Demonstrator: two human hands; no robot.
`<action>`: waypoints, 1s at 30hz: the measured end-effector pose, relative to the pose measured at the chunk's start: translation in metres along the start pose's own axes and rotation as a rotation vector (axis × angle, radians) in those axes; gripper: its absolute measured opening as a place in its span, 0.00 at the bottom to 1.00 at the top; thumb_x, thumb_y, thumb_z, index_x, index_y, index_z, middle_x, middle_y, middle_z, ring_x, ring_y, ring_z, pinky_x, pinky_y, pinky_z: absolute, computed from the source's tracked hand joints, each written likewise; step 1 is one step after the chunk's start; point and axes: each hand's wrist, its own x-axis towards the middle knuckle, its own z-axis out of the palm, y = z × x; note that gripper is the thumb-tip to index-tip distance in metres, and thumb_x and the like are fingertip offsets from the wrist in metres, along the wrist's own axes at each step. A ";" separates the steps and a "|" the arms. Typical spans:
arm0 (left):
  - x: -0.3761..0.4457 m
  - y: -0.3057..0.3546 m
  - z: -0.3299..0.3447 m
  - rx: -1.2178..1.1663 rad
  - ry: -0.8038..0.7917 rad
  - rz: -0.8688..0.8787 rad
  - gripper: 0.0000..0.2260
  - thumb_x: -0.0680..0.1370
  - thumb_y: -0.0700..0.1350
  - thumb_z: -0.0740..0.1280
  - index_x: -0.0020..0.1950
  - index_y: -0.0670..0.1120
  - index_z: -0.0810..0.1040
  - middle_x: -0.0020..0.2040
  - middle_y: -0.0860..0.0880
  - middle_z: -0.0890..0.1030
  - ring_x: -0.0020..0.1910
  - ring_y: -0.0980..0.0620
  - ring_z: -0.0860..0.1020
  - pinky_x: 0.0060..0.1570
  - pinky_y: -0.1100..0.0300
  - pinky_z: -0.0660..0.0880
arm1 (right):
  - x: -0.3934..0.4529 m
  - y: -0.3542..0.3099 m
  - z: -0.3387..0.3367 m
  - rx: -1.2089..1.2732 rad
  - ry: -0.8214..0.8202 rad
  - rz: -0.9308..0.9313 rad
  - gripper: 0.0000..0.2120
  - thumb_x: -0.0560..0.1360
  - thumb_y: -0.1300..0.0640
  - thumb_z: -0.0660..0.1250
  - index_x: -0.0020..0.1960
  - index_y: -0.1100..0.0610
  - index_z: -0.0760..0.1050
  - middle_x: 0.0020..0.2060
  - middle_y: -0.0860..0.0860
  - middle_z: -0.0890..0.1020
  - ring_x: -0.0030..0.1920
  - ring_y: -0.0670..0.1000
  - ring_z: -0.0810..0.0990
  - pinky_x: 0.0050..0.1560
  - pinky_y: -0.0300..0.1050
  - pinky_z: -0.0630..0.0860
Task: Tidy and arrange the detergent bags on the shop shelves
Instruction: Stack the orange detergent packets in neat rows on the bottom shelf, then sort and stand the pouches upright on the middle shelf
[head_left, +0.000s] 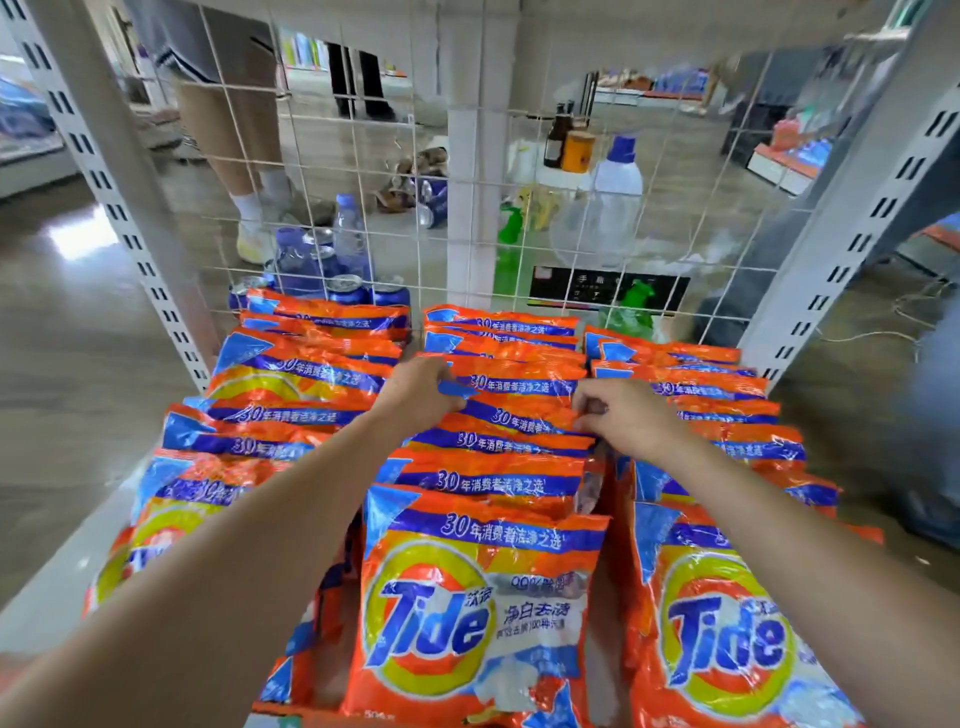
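Observation:
Orange and blue detergent bags stand in three rows on a white shelf (52, 587), leaning back one behind another. The middle row (483, 587) runs from a front bag up to the wire back. My left hand (415, 389) grips the top left corner of a bag deep in the middle row (519, 387). My right hand (628, 415) pinches the top right corner of a bag in that same row. The left row (291, 410) and the right row (727, 623) flank both arms.
A white wire grid (467, 156) closes the shelf's back. Slotted grey uprights (109, 202) stand at both sides. Behind the grid are blue cans and bottles (332, 260), a white bottle with a purple cap (618, 192) and a person's legs (244, 171).

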 end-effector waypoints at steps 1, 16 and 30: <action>0.000 -0.002 -0.003 -0.003 0.026 -0.015 0.13 0.73 0.46 0.73 0.53 0.41 0.78 0.52 0.43 0.79 0.44 0.49 0.73 0.42 0.57 0.69 | 0.003 -0.002 0.004 0.027 0.000 -0.035 0.06 0.74 0.59 0.69 0.42 0.52 0.73 0.37 0.47 0.77 0.42 0.51 0.76 0.37 0.41 0.69; 0.029 -0.012 -0.010 0.372 0.183 0.056 0.14 0.77 0.48 0.66 0.61 0.48 0.76 0.60 0.47 0.76 0.62 0.45 0.70 0.60 0.50 0.66 | 0.044 0.010 0.000 0.185 0.124 0.072 0.09 0.76 0.55 0.67 0.53 0.59 0.78 0.48 0.51 0.79 0.38 0.48 0.76 0.33 0.29 0.71; -0.023 -0.101 -0.075 0.016 0.180 0.024 0.06 0.73 0.37 0.70 0.47 0.43 0.84 0.46 0.43 0.82 0.48 0.44 0.79 0.47 0.56 0.71 | 0.014 -0.093 0.008 -0.256 0.114 -0.334 0.08 0.77 0.56 0.63 0.51 0.56 0.79 0.53 0.54 0.78 0.56 0.55 0.76 0.51 0.47 0.70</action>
